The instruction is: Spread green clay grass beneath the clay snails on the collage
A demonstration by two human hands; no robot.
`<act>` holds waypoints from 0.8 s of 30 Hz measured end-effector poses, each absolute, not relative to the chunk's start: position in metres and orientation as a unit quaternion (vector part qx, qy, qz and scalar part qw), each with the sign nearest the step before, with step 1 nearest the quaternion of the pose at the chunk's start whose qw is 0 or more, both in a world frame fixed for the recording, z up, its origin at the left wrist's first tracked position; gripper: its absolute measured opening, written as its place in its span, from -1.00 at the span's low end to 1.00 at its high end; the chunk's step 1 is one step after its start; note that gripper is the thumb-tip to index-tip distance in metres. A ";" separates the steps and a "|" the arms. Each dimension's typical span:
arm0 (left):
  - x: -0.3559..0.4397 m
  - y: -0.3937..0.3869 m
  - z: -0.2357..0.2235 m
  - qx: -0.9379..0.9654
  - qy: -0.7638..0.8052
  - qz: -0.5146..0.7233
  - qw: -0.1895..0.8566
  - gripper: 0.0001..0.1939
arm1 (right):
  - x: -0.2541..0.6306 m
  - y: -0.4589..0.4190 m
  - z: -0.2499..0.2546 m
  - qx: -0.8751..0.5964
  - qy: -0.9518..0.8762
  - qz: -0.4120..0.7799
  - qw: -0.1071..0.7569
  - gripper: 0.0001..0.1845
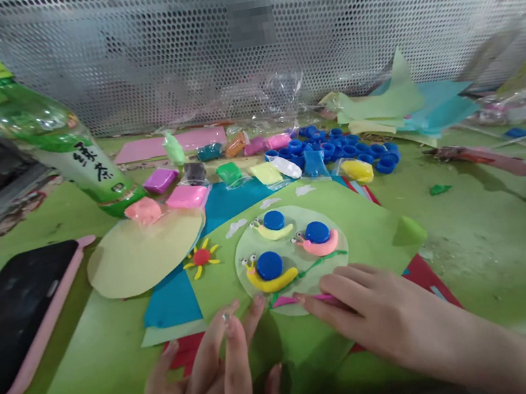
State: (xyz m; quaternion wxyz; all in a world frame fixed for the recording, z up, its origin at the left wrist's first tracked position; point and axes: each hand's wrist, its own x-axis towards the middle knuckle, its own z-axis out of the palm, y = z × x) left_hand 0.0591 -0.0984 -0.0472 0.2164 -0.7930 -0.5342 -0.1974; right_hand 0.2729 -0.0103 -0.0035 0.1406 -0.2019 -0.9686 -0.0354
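Observation:
My right hand (372, 299) pinches a pink modelling-clay tool (286, 300), its flat tip lying over the lower edge of a pale green paper circle (244, 239). Fingers apart, my left hand (221, 381) hovers at the circle's lower left, one fingertip close to the tool tip. On the circle are three clay snails with blue bottle-cap shells: a yellow snail (273, 282), a pink snail (326, 243) and a pale yellow snail (278, 229). A thin green clay vine (319, 261) runs below them, partly hidden by my right hand. A clay sun (201, 257) lies on the green paper (228, 225) to the left.
Bagged clay, such as a yellow packet (358, 171), lies behind with a heap of blue caps (324, 145). At left are a green tea bottle (56, 135), a black phone (18, 312) and a cream paper oval (148, 257). A pink glue gun (489, 160) lies at right.

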 end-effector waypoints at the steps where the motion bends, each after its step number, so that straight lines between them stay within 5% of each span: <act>1: 0.059 -0.098 -0.047 -0.793 -0.532 -0.196 0.222 -0.15 | 0.273 -0.011 -0.002 -0.200 -0.968 -0.040 0.149 -0.70; 15: 0.061 -0.098 -0.048 -0.790 -0.515 -0.218 0.251 -0.13 | 0.270 -0.014 -0.009 -0.219 -0.967 -0.036 0.125 -0.64; 20: 0.062 -0.102 -0.050 -0.786 -0.526 -0.220 0.239 -0.34 | 0.271 -0.013 -0.009 -0.217 -0.968 -0.043 0.120 -0.73; 24: 0.060 -0.103 -0.054 -0.801 -0.501 -0.215 0.249 -0.74 | 0.271 -0.011 -0.003 -0.192 -0.969 -0.082 0.132 -0.80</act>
